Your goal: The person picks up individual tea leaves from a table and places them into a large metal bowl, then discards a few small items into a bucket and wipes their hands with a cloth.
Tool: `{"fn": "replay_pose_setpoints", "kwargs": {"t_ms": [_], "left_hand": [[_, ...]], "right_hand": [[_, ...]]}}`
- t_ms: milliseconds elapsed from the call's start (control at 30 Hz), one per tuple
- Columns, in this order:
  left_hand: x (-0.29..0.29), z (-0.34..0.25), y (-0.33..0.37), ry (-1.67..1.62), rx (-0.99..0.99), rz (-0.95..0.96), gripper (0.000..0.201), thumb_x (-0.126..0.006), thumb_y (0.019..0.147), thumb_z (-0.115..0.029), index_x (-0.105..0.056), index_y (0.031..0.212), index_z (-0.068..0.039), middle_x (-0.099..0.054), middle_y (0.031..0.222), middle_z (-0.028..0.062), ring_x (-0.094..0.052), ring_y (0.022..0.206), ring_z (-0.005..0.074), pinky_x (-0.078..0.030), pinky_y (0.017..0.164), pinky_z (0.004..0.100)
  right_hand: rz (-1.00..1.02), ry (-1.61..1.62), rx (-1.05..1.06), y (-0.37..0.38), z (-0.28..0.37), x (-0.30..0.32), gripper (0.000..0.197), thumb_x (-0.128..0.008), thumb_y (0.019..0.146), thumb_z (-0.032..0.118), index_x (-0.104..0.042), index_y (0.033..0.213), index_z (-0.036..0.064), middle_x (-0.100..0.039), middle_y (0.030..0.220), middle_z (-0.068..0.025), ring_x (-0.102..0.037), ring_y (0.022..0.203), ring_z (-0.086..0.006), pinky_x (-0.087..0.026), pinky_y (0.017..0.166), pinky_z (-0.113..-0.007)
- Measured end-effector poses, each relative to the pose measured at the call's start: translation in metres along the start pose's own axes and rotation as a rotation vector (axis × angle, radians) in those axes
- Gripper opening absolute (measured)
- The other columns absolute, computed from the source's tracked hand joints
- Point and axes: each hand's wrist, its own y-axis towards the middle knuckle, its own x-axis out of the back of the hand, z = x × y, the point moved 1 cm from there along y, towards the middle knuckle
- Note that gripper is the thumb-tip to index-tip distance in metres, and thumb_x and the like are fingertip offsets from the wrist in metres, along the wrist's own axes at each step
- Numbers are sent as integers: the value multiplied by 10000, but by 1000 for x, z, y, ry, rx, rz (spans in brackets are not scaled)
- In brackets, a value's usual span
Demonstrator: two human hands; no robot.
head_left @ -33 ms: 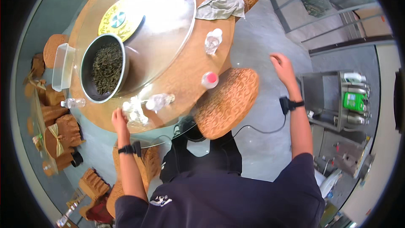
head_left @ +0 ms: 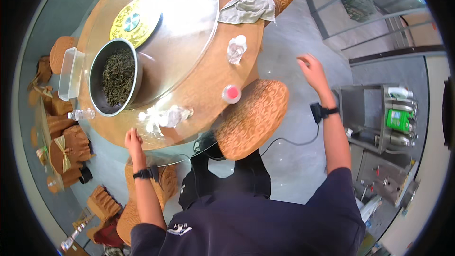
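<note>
My left hand (head_left: 133, 141) hangs by the near left edge of the round table, its fingers curled in and nothing visible in them. Closest to it is a crumpled clear plastic wrapping (head_left: 154, 122) with white spots of glare, beside a clear plastic bottle (head_left: 174, 116) lying on its side. Out to the right, above the floor, my right hand (head_left: 312, 71) is empty, with loosely bent fingers and the thumb apart. It touches nothing. A bottle with a pink-red cap (head_left: 232, 94) and another clear bottle (head_left: 236, 50) stand along the table's right side.
A deep metal pot of dark dried leaves (head_left: 118, 77) stands near the glass turntable (head_left: 185, 57). A clear plastic box (head_left: 71, 74) and a grey cloth (head_left: 249, 7) lie at the table's edges. A patterned chair (head_left: 253, 121) and a metal shelf (head_left: 362, 114) flank the floor.
My left hand has shifted slightly towards me, away from the plastic wrapping. The right hand has moved slightly left in the picture. The whole view has shifted a little.
</note>
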Motion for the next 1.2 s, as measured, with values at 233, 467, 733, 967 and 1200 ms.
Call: {"fn": "replay_pose_setpoints", "kwargs": {"t_ms": [233,467,733,967,1200], "left_hand": [[-20,22,-162,31,134,-229,366,-517,1147,-344,-719,1135,-39,-627,716,-13,-514,587,54,-374,529,212],[-49,-5,-222,123,96,-261,385,-499,1156,-343,-718,1220,-33,-661,758,-14,-543,629,50,-391,563,205],[-99,-31,-259,-14,-131,-62,362,-481,1172,-259,-687,1297,10,-661,795,-1,-521,660,41,-427,613,199],[-146,-36,-328,109,-431,324,252,-576,1120,-128,-732,1247,24,-677,812,16,-593,719,79,-469,656,228],[-177,11,-432,7,-377,744,210,-645,1079,-123,-756,1197,11,-712,809,6,-600,710,54,-481,659,214]], "right_hand": [[133,-282,270,192,-52,-118,329,-640,972,213,-774,1246,90,-484,1628,-124,-469,1462,-370,-407,1195,-518],[287,-613,132,230,-53,-140,354,-561,977,201,-797,1202,63,-519,1602,-65,-435,1474,-327,-372,1155,-535],[7,96,131,56,-99,-11,227,-733,906,126,-710,1086,-10,-681,1199,-120,-678,1132,-307,-535,985,-435],[-151,454,-150,-207,-78,87,188,-697,964,50,-731,1125,-41,-680,1228,-75,-685,1102,-174,-556,986,-327],[-286,440,-279,-457,-36,127,179,-680,970,20,-736,1127,-46,-674,1241,-80,-692,1099,-176,-567,980,-312]]}}
